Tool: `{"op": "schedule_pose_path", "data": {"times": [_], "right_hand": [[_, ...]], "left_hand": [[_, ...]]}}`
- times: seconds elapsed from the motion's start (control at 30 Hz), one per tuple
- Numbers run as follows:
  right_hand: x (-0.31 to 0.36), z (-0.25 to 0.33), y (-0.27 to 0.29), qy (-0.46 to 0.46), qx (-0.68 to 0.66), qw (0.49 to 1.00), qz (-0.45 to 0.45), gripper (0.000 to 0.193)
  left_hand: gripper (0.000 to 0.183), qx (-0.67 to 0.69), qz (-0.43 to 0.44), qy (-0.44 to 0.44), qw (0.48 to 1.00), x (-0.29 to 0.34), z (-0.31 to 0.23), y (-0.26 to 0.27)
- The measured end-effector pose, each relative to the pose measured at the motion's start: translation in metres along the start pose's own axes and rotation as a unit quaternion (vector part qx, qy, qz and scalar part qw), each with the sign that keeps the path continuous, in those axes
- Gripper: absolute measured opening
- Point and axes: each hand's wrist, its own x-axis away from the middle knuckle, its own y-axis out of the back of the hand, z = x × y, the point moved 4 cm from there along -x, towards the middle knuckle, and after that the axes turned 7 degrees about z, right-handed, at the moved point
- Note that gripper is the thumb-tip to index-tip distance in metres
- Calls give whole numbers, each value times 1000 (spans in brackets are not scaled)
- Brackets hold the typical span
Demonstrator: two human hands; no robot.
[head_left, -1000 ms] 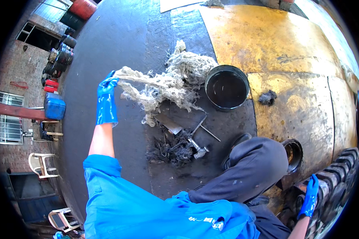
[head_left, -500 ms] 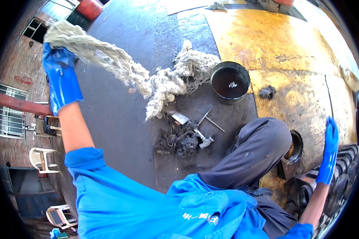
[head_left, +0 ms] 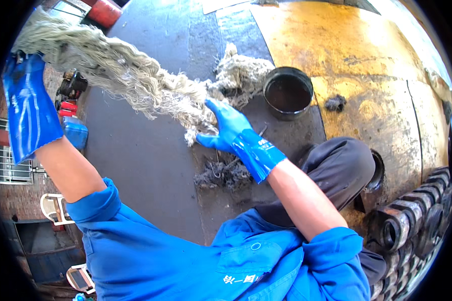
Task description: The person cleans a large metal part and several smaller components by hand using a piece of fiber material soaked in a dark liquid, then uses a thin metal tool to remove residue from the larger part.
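A fluffy, matted, dark grey fibre clump (head_left: pixel 223 176) lies on the floor near the body; above it a long, frayed, cream-grey fibre hank (head_left: pixel 135 80) stretches in a ropy slant toward the upper left. Farther off sits a round black pan (head_left: pixel 286 114). The blue-gloved right hand (head_left: pixel 228 125) spreads thumb and fingers wide at the hank's lower end, contact unclear; the glossy blue-gloved left hand (head_left: pixel 27 75) grips its raised upper end.
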Motion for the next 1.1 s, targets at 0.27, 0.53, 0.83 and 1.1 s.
{"op": "schedule_pose_path", "data": {"times": [0.27, 0.53, 0.83, 1.1], "right_hand": [[30, -65, -40, -52, -602, 796, 38, 58], [24, -20, -6, -93, -875, 466, 88, 85], [-3, -86, -31, 10, -925, 374, 60, 37], [18, -87, 96, 51, -877, 468, -96, 37]], "left_hand": [[47, 5, 19, 49, 999, 92, 55, -27], [45, 340, 189, 265, 882, 198, 132, -117], [32, -207, 368, -29, 906, 339, 167, -181], [57, -56, 273, 32, 960, 310, 135, -214]]}}
